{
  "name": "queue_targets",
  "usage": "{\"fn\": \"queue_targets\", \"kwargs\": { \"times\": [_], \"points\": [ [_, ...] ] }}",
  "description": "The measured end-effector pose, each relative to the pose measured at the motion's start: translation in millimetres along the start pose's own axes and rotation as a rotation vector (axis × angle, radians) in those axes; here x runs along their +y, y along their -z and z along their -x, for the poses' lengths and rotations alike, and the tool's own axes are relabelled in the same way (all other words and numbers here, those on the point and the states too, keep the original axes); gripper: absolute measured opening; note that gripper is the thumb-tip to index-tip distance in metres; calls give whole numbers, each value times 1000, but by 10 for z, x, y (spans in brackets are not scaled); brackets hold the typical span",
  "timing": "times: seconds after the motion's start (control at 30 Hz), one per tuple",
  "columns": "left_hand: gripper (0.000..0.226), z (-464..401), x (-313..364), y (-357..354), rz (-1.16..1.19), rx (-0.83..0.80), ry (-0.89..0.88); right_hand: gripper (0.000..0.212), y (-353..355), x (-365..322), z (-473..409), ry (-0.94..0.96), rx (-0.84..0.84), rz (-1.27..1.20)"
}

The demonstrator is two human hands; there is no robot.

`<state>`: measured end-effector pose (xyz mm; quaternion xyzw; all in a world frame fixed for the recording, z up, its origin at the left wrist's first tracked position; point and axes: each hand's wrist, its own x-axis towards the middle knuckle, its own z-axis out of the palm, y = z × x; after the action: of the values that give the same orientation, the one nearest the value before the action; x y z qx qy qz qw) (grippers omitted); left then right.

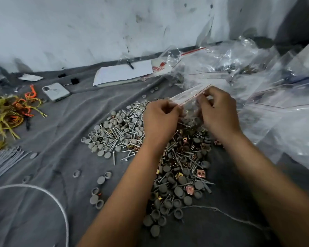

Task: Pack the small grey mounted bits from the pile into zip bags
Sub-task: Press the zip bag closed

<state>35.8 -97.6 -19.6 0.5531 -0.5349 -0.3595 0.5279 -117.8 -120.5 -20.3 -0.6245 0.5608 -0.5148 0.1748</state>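
A pile of small grey mounted bits with metal shanks, mixed with copper-coloured clips, lies on the grey cloth in front of me. Above the pile I hold a small clear zip bag with a red seal line. My left hand pinches its left end and my right hand pinches its right end at the seal. Some grey bits show inside the bag between my hands.
A heap of clear zip bags fills the right side. A white notebook with a pen and a white phone lie at the back. Yellow and orange ties, grey cable ties and a white cord are at left.
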Motion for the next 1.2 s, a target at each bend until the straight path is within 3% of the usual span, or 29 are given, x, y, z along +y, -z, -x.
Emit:
{"fn": "queue_targets", "kwargs": {
  "times": [0.2, 0.37, 0.43, 0.53, 0.63, 0.73, 0.83, 0.9, 1.03, 1.2],
  "points": [
    [25, -528, 68, -771, -113, -27, 95, 19, 364, 434, -516, -39, 114, 238],
    [36, -737, 82, -1140, -488, 40, 41, 29, 432, 768, -733, -56, -41, 720],
    [35, -767, 19, -1200, -540, 34, 52, 34, 467, 854, -735, -107, -126, 732],
    [37, -751, -25, -1212, -492, 65, 71, 37, 605, 894, -718, -140, -90, 625],
    [41, -648, 3, -1206, -482, 165, -33, 43, 840, 872, -742, -116, -32, 750],
    [31, -494, 33, -1227, -471, 232, -262, 59, 1043, 770, -769, -236, -157, 978],
    [22, -333, 21, -1343, -508, -43, -402, 47, 1090, 657, -706, -362, -321, 1004],
    [22, -267, -25, -1427, -599, -218, -414, 30, 1084, 619, -644, -373, -327, 952],
    [23, -273, -41, -1471, -574, -264, -348, 15, 1187, 545, -585, -309, -280, 861],
    [27, -276, 106, -1412, -364, -273, -267, 22, 1408, 41, -668, -139, -155, 781]
  ]
}}
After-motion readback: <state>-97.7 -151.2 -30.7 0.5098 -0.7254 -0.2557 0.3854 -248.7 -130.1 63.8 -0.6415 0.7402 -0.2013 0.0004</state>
